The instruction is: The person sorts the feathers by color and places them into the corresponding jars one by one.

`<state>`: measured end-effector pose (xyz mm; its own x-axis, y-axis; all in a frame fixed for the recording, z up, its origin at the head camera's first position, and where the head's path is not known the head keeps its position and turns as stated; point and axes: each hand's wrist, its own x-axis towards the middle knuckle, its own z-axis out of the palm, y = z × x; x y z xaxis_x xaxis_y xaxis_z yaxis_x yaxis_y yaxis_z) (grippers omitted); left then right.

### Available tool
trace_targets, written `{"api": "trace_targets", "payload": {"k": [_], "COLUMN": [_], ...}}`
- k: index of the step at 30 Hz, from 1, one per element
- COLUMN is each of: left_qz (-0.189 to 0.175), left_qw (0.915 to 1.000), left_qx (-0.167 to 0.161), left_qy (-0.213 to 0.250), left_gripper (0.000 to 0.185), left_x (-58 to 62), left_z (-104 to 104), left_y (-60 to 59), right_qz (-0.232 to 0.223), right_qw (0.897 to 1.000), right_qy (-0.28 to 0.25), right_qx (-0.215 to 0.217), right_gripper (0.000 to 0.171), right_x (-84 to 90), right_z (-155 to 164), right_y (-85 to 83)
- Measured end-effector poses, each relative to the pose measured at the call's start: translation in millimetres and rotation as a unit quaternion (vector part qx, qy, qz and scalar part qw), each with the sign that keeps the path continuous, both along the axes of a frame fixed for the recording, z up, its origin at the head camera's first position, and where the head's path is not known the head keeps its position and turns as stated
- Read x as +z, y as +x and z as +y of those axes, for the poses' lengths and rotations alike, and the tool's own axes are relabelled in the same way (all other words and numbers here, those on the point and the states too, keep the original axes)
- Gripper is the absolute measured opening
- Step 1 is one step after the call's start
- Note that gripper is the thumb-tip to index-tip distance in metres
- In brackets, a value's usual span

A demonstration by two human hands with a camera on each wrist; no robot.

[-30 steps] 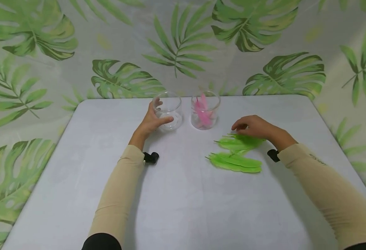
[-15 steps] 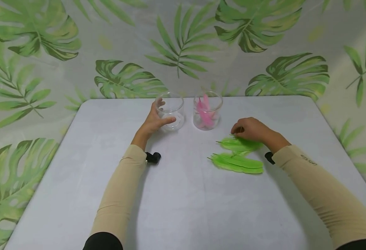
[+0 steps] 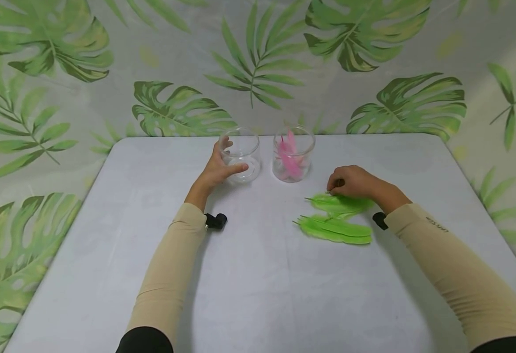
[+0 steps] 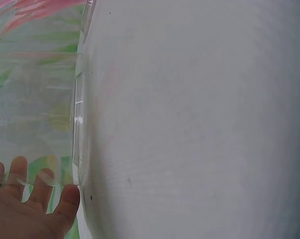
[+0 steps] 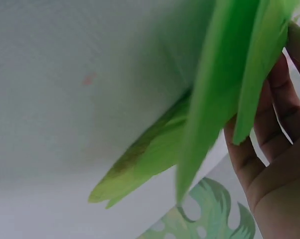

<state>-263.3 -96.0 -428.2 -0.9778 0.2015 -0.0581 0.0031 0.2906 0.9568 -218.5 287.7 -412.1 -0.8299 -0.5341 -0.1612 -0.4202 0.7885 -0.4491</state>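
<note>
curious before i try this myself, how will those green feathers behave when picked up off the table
The green feathers look thin and flat, so probably very light and floppy. They overlap, so the right hand may lift several together. Lying flush on the table, they are likely fiddly to pinch.

On the flat white table point(image 3: 258, 294), the empty clear glass jar point(image 3: 241, 154) stands at about 11 o'clock from the centre, with the clear glass jar of pink feathers point(image 3: 293, 154) just beside it at 3 o'clock. The bright green feathers point(image 3: 334, 218) lie at 5 o'clock from that second jar.
</note>
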Motion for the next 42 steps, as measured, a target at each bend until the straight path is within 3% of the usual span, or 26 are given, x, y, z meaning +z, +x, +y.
{"api": "trace_targets", "payload": {"k": [7,13,18,22,27,30,36,42], "left_qz": [-0.002,-0.001,0.0,-0.002,-0.004,-0.006,-0.006,0.0], "left_qw": [1.0,1.0,1.0,1.0,1.0,1.0,1.0,1.0], "left_qx": [-0.003,0.0,0.0,-0.001,-0.004,-0.005,-0.001,-0.002], "left_qy": [-0.005,-0.002,-0.002,-0.005,-0.004,-0.001,-0.002,0.0], "left_gripper": [0.104,0.103,0.104,0.104,0.105,0.104,0.104,0.104], "left_x": [1.2,1.0,0.7,-0.4,-0.4,-0.3,-0.6,-2.7], "left_z": [0.4,0.3,0.3,-0.4,-0.5,-1.2,-2.1,-1.2], "left_y": [0.2,0.3,-0.4,-0.7,-0.9,-0.8,-0.1,-1.0], "right_qz": [-0.027,-0.008,0.027,0.048,0.038,0.028,0.007,0.022], "right_qw": [1.0,1.0,0.999,0.996,0.987,0.98,0.954,0.943], "right_qy": [-0.006,-0.001,-0.006,-0.032,-0.075,-0.114,-0.258,-0.3], "right_qx": [-0.013,-0.011,-0.015,-0.061,-0.138,-0.164,-0.15,-0.142], "right_gripper": [0.006,0.007,0.008,0.011,0.027,0.038,0.04,0.035], "right_x": [4.4,11.7,32.8,55.1,80.4,90.5,101.6,113.3], "right_z": [0.9,6.3,14.5,21.5,29.8,31.6,22.0,2.9], "right_y": [-2.2,-2.3,1.3,2.7,1.3,-0.7,-4.9,-7.8]}}
